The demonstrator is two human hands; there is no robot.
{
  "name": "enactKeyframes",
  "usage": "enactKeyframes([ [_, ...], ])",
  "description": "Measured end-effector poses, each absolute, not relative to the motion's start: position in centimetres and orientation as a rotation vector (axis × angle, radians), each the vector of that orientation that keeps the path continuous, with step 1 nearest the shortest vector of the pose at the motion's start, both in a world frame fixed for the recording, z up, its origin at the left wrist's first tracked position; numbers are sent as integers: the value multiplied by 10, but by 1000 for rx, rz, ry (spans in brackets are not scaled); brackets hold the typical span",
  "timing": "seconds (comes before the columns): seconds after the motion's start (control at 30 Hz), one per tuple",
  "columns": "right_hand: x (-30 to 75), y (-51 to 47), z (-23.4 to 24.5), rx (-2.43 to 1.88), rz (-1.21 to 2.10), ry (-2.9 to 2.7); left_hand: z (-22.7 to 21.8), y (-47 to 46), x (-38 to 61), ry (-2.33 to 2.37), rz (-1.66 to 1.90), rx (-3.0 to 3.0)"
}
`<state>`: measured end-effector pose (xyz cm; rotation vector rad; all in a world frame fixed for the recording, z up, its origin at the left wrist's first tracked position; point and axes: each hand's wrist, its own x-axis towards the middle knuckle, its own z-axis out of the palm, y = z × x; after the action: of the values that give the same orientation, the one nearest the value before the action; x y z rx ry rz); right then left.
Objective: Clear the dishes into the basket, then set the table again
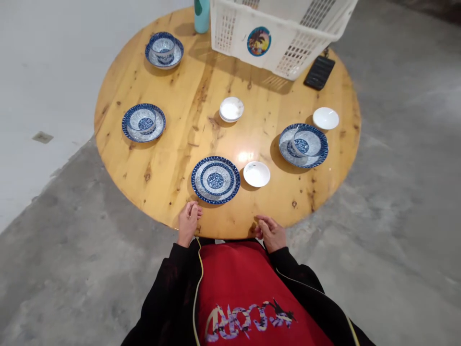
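Note:
My left hand (188, 222) rests on the near edge of the round wooden table (180, 96), fingers curled in, just below a blue-patterned plate (215, 179) that carries no bowl. My right hand (271, 232) lies on the table edge to the right, fingers loosely curled, holding nothing I can see. A small white dish (256, 173) sits right of that plate. Three more blue plates each carry a blue bowl: right (303, 144), left (143, 122), far left (164, 50). Stacked white dishes (231, 109) sit mid-table, and one more white dish (325, 117) at the right.
A white plastic crate (277, 33) with a round sticker stands at the table's far side. A teal bottle (201, 15) stands to its left, a black flat object (319, 72) to its right. Grey concrete floor surrounds the table.

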<state>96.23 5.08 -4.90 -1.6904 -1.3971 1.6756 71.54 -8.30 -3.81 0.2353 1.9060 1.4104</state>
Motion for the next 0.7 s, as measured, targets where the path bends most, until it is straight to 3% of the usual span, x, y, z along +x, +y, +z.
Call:
enactKeyframes([
  [0.7,1038,58,-78,-1532,1922,-1626,-23,-149,868,2052,1403,107],
])
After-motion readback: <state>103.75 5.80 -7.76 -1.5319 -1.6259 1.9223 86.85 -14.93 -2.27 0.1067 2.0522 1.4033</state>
